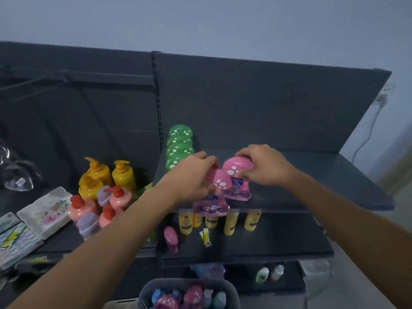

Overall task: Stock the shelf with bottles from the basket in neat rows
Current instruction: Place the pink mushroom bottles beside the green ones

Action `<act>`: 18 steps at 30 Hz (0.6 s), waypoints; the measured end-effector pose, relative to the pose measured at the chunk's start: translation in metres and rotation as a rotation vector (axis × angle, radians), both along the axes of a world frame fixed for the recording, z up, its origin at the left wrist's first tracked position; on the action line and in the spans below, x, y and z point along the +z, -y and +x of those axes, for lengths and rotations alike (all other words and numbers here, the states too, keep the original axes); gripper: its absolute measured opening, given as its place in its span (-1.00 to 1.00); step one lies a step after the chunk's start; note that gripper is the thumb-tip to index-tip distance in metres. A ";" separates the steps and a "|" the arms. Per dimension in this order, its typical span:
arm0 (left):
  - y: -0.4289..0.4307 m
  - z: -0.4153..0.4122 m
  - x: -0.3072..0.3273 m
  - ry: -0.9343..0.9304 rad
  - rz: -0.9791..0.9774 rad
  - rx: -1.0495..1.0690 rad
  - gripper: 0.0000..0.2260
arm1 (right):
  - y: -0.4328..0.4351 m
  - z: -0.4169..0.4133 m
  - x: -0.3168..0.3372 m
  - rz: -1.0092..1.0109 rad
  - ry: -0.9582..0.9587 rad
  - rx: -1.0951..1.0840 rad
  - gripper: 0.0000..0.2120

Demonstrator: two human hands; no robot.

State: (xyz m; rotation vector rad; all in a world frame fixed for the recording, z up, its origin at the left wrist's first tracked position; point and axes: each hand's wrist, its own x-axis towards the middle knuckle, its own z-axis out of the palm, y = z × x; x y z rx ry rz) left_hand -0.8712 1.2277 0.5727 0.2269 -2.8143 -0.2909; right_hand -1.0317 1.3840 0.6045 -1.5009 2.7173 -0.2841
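Pink bottles (237, 192) stand upright on the shelf (312, 179), caps up.

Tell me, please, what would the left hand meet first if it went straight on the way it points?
Probably the rear pink bottle, which the right hand holds: the left hand, gripping the front pink bottle, points toward it. Depth is unclear, so this is only likely.

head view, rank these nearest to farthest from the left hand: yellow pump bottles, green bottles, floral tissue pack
1. green bottles, just behind the left hand, which grips the front pink bottle
2. yellow pump bottles, further left
3. floral tissue pack, far left
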 end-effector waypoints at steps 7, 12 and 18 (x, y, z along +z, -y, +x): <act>0.008 -0.064 -0.005 -0.078 -0.041 0.162 -0.53 | 0.051 -0.074 -0.027 -0.004 0.003 0.048 -0.68; 0.021 -0.100 -0.013 -0.010 -0.060 0.215 -0.64 | 0.087 -0.112 -0.049 -0.028 0.058 0.057 -0.73; 0.048 -0.138 -0.020 0.043 -0.083 0.245 -0.63 | 0.133 -0.151 -0.051 -0.054 0.082 0.070 -0.64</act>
